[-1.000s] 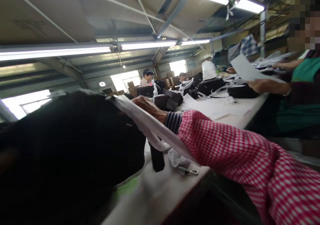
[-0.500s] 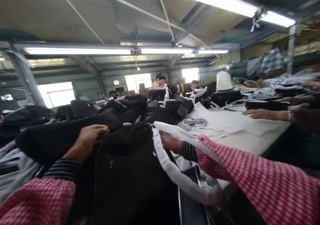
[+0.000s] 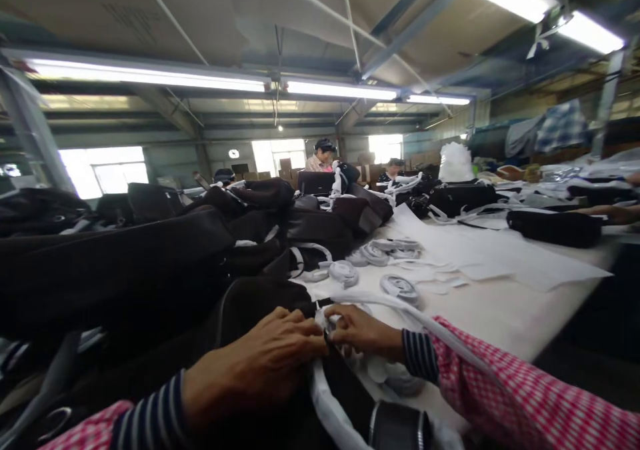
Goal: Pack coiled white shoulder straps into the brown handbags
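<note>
A black bag (image 3: 250,300) lies right in front of me on the white table (image 3: 500,310). My left hand (image 3: 260,363) rests on its top edge with the fingers curled over it. My right hand (image 3: 363,333) meets the left at the bag's edge and pinches a white wrapped strap (image 3: 330,403) that hangs down the bag's side. Both arms wear red-checked sleeves over striped cuffs. What lies between the fingertips is hidden.
Many black bags (image 3: 150,250) are heaped at the left and middle. Coiled white straps (image 3: 380,253) and white paper sheets (image 3: 500,253) lie on the table. A black pouch (image 3: 555,227) sits at right near another person's hand (image 3: 615,213). People work at the far end.
The view dropped toward the table. My left hand moved from the far bag to the near bag's edge, and my right hand came in to meet it at the strap.
</note>
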Available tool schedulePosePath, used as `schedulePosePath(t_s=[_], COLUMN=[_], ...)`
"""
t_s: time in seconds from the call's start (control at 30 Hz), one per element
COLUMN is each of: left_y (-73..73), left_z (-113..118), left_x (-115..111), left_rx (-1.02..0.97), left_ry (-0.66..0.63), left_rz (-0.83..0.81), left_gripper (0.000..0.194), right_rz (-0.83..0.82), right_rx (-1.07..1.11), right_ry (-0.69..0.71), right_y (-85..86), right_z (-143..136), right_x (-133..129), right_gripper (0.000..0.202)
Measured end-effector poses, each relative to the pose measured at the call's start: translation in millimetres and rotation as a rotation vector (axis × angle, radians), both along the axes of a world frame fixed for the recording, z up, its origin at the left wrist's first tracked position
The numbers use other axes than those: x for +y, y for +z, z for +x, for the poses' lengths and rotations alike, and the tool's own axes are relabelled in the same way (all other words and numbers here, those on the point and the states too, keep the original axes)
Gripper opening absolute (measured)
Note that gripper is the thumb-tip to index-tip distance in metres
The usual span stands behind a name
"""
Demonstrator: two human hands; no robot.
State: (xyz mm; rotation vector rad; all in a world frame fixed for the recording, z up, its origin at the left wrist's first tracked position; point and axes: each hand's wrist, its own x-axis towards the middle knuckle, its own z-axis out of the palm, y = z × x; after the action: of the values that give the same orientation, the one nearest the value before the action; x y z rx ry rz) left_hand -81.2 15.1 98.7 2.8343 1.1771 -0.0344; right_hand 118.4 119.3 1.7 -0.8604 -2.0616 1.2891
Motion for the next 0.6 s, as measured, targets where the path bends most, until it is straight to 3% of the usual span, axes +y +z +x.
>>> schedulePosePath(t_s=[0.1, 0.2, 0.27, 0.3, 0.37, 0.53, 0.6], left_y=[-41.3, -83.8, -97.4, -97.4, -84.0, -19.6, 0.1], left_z=[-25, -34, -31, -28, -22, -17, -28], left_x=[-10, -10, -6, -4, -5, -23, -26], left_rx=[-0.160, -0.285, -0.395, -0.471, -0.664, -1.179, -1.398], left_ry=[0.032, 0.034, 0.094, 0.133, 0.231, 0.583, 0.644], left_rz=[0.078, 0.084, 0.052, 0.021, -0.035, 0.030, 0.010], left_gripper=[0.057, 0.031, 0.014, 0.015, 0.023, 0.033, 0.034], right_rz=[0.145, 0.587, 0.838, 0.908, 0.939, 0.744, 0.725], right_rx=[-0.098, -0.236, -0.320, -0.349, -0.370, -0.242, -0.143], right_ry=[-0.010, -0.084, -0.087, -0.080, -0.093, -0.295, -0.225], right_y=[0.9, -4.3, -6.1, -5.1, 2.5, 52.3, 73.0], right_z=[34, 66, 84, 92, 103, 87, 67], right_x=[-6, -13, -15, -15, -16, -52, -73], right_gripper=[0.026, 0.022, 0.025, 0.026, 0.028, 0.049, 0.043])
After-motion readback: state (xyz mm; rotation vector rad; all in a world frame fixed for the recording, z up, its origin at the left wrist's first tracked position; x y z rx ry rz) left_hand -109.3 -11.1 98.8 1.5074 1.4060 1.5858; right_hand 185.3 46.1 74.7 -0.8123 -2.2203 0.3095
